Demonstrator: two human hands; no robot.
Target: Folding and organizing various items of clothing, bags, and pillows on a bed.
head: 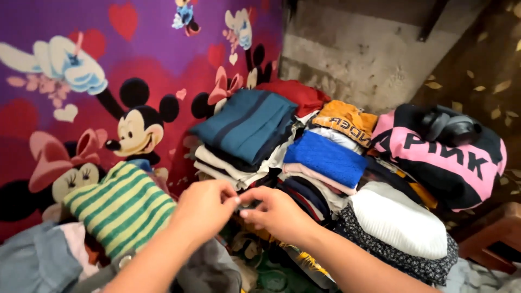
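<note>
A purple cartoon-print blanket (81, 81), patterned with red hearts and mouse figures, covers the surface at left and rear. A bare concrete wall (358, 49) rises behind it, and a dark leaf-print cloth (488, 65) hangs at far right. A wooden furniture edge (488, 239) shows at lower right.

Folded garments lie in stacks across the middle. The pink-and-black sweatshirt (450, 157) sits at far right. The teal folded garment (244, 122) tops the central stack, with a red garment (296, 92) behind it. The white ribbed garment (399, 220) rests on a dark floral cloth (401, 255). The green-and-yellow striped garment (122, 209) lies at left, just beside the left forearm. The blue towel-textured piece (325, 157) lies under the orange garment (344, 119).

The left hand (203, 209) and right hand (277, 214) meet in front of the central stack, fingertips touching. Both are curled nearly closed, pinching a small dark item (244, 202) between them. The item is mostly hidden by the fingers; its kind cannot be determined. It sits at the fingertips, low and near the stack's front edge.
</note>
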